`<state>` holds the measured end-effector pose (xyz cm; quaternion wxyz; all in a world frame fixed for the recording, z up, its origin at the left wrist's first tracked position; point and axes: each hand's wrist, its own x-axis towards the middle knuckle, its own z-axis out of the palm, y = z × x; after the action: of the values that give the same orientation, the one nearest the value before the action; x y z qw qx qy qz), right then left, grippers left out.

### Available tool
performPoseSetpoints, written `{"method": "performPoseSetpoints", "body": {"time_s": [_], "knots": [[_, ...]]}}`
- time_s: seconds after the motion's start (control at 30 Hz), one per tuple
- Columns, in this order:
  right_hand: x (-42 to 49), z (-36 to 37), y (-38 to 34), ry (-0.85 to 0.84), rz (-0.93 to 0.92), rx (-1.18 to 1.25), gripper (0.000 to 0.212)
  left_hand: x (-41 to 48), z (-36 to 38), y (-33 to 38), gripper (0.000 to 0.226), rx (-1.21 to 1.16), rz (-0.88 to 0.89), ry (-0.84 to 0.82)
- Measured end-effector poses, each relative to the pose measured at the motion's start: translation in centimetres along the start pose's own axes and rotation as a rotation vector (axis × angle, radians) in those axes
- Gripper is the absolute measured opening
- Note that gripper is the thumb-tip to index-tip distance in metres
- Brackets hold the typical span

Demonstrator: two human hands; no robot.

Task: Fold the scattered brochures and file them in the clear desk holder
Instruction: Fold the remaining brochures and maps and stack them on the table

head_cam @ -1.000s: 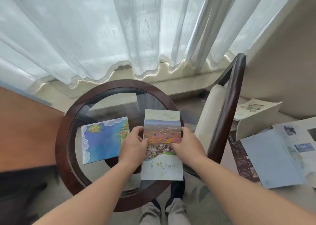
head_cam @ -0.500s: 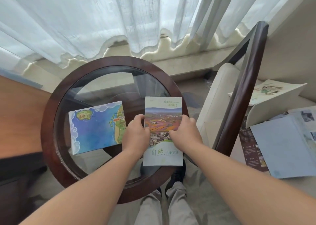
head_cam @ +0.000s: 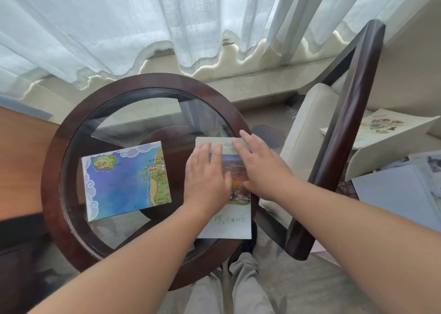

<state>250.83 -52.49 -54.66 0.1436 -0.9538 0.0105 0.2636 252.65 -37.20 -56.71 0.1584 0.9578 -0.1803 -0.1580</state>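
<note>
A folded landscape brochure (head_cam: pixel 235 226) with green lettering lies on the right side of the round glass table (head_cam: pixel 55 170). My left hand (head_cam: pixel 206 177) lies flat on its left half, fingers straight. My right hand (head_cam: pixel 259 164) presses flat on its upper right part, fingers reaching the top edge. A folded blue map brochure (head_cam: pixel 124 182) lies on the glass to the left, apart from both hands. No clear desk holder is in view.
A dark wooden chair arm (head_cam: pixel 343 132) rises just right of the table. On the cream seat beyond lie an illustrated leaflet (head_cam: pixel 381 125), a pale blue sheet (head_cam: pixel 393 194) and a dark leaflet (head_cam: pixel 346 187). White curtains hang behind. A wooden surface (head_cam: pixel 19 161) borders the left.
Both hands were pinching the landscape brochure's side edges with curled fingers; now they lie flat on top of it, moved up toward its top edge. The view shifted slightly.
</note>
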Motion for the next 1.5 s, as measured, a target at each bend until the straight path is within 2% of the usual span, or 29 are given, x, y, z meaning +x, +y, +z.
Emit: {"method": "performPoseSetpoints", "body": {"time_s": [0.1,0.23,0.37,0.53,0.63,0.77,0.9,1.07,1.17,1.3,1.4,1.5], "knots": [[0.7,0.8,0.7,-0.045,-0.072,-0.086,0.091,1.3,2.1,1.2,0.067,0.069,0.031,-0.059],[0.8,1.5,1.1,-0.037,-0.049,-0.068,0.091,1.2,4.4,1.0,0.071,0.241,0.047,-0.053],[0.6,1.3,1.2,-0.046,-0.042,-0.067,0.091,0.9,4.6,0.8,0.074,0.25,0.069,-0.057],[0.5,0.8,1.0,-0.101,-0.023,-0.079,0.11,-2.3,4.5,-0.6,0.071,0.286,0.238,-0.103],[0.5,0.8,0.9,-0.1,-0.009,-0.086,0.111,-4.2,4.5,-0.9,0.084,0.331,0.291,-0.154],[0.5,1.0,0.7,-0.091,0.001,-0.101,0.112,-5.8,4.5,-0.9,0.1,0.362,0.286,-0.239],[0.5,1.1,0.8,-0.086,0.0,-0.095,0.112,-8.4,4.7,-1.1,0.103,0.349,0.286,-0.296],[0.3,0.4,0.5,-0.106,0.011,-0.141,0.11,-9.1,3.4,-0.3,0.101,0.326,0.201,-0.348],[-1.0,-0.4,-0.4,-0.014,0.026,-0.089,0.095,-8.0,0.7,0.6,0.09,0.188,0.188,-0.328],[-5.9,-1.8,-1.6,0.192,0.018,0.178,0.076,-5.3,-2.9,2.3,0.041,-0.017,0.218,-0.211],[-11.2,-3.2,-0.4,0.307,0.11,0.302,0.067,-2.9,-5.1,5.2,0.034,-0.08,0.229,-0.167],[-16.6,-4.4,2.3,0.393,0.265,0.356,0.06,-1.5,-7.2,9.5,0.033,-0.13,0.319,-0.12]]}}
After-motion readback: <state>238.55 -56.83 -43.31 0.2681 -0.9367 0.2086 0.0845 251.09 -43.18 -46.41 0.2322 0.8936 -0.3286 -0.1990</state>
